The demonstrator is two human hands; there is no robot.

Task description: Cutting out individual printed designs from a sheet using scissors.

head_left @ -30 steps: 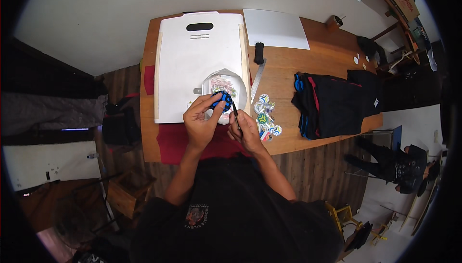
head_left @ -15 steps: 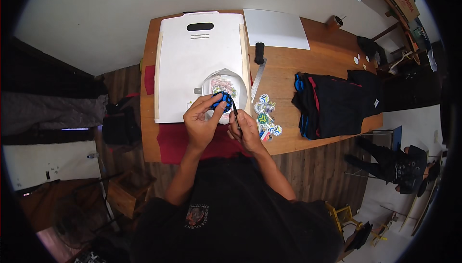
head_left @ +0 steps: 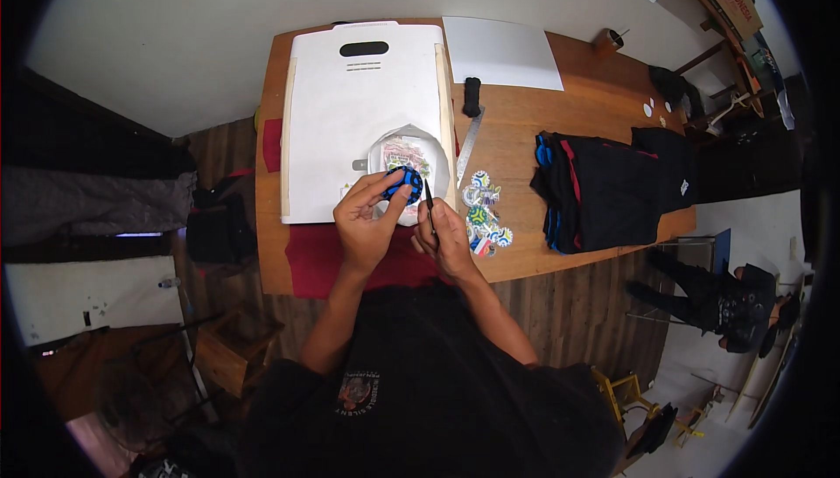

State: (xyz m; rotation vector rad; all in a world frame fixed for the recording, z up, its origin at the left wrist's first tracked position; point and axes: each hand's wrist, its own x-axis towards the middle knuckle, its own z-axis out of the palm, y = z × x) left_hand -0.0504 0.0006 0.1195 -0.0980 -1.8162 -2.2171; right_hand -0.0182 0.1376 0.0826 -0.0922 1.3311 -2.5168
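A wooden desk (head_left: pixel 512 132) bears a white panel (head_left: pixel 350 119) and, on it, a pale round container (head_left: pixel 439 156) — over its near side, a person's left hand (head_left: pixel 366 216) and right hand (head_left: pixel 446 237), fingers gripping, respectively, a blue-and-black disc (head_left: pixel 404 189) and — just beside it — a slim dark tool (head_left: pixel 429 201).

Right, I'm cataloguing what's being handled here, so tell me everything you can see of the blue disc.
The disc is small, roughly round, blue with black patterning; its material is hard to tell. It appears over the white container, patterned face toward the camera. The left hand pinches it between thumb and fingers, which hide part of it. The tip of the slim dark tool in the right hand is by its right edge; contact is unclear.
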